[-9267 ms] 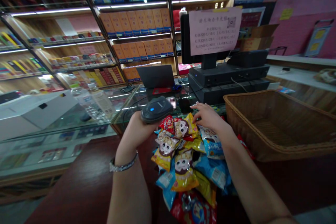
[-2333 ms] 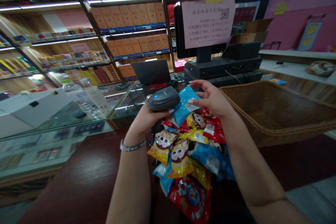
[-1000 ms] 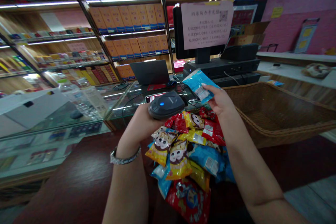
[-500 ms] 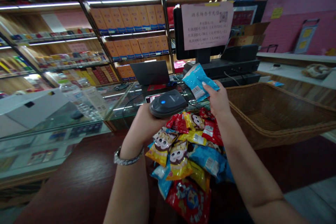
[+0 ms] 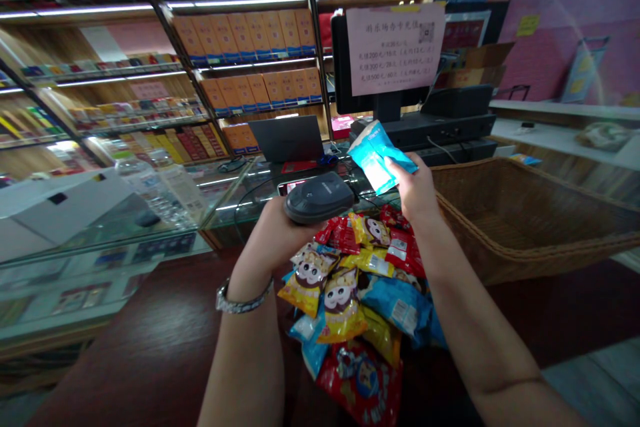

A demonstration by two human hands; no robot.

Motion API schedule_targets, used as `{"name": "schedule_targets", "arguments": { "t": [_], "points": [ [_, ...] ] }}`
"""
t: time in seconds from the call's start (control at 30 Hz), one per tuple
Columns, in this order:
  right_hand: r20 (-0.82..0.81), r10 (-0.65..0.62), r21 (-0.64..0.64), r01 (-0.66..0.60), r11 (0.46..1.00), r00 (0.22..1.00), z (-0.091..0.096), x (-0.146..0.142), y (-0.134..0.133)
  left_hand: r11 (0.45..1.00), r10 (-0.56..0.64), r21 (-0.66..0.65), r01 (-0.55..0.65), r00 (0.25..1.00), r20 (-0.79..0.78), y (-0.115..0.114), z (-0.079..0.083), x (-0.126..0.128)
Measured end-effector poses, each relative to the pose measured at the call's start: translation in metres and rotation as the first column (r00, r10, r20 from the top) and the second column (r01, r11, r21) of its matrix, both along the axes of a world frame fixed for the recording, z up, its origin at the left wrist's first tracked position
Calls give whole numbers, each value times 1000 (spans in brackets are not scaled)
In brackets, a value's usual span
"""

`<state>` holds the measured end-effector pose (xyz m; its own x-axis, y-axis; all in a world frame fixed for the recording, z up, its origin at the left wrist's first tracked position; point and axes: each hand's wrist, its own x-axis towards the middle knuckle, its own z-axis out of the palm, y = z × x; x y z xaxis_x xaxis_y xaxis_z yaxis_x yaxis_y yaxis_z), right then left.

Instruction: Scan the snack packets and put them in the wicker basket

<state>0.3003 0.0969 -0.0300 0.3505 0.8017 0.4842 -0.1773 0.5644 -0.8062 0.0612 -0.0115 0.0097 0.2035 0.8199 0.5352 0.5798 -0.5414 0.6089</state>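
My left hand [image 5: 283, 240] is shut around a dark grey handheld barcode scanner [image 5: 320, 199], whose head faces up and away from me. My right hand [image 5: 415, 190] pinches a small light-blue snack packet [image 5: 376, 155] between its fingers, a little to the right of the scanner and apart from it. Below both hands, a heap of colourful snack bags [image 5: 350, 300] with cartoon faces lies on the dark wooden counter [image 5: 150, 340]. Red, yellow and blue bags overlap there, and the heap's near end runs out of the picture.
A wicker basket [image 5: 520, 213] stands to the right of the heap. Beyond the hands are a glass display case [image 5: 225, 193], a laptop [image 5: 286, 139], and a till monitor [image 5: 385, 53] with a pink paper notice. A plastic water bottle [image 5: 155, 183] stands at left; stocked shelves fill the back.
The blue packet has tilted slightly in my right hand, and glare now covers its barcode area. Earlier it lay on the heap, then rose in my right hand. The scanner has barely moved.
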Motion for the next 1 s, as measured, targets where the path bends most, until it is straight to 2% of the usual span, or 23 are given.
{"name": "schedule_targets", "arguments": {
  "t": [0.2, 0.3, 0.4, 0.5, 0.63, 0.8, 0.9, 1.0],
  "points": [
    [-7, 7, -24, -7, 1000, 1000, 5, -2, -9, 1000, 9, 8, -9, 1000, -5, 3, -1, -4],
    [-140, 89, -45, -96, 994, 986, 8, -6, -11, 1000, 30, -1, -30, 1000, -6, 1, 0, -5],
    [-303, 178, -94, -215, 972, 936, 11, -6, -9, 1000, 27, 0, -27, 1000, -10, 0, 1, -5],
    [-451, 236, -161, -339, 927, 861, 14, -1, -7, 1000, 20, 1, -20, 1000, -10, -1, 2, -5],
    [-630, 299, -217, -533, 818, 717, 22, 6, -7, 1000, 10, 5, -10, 1000, 14, -1, 2, -4],
    [-728, 325, -198, -640, 743, 603, 28, 4, -12, 1000, -3, 0, 3, 1000, 21, -1, 2, -4],
    [-698, 385, -178, -667, 724, 604, 27, 1, -16, 1000, 5, 3, -5, 1000, 22, -1, 2, -4],
    [-638, 409, -179, -643, 745, 652, 25, -2, -21, 1000, 24, 2, -24, 1000, 12, -1, 3, -5]
  ]
}}
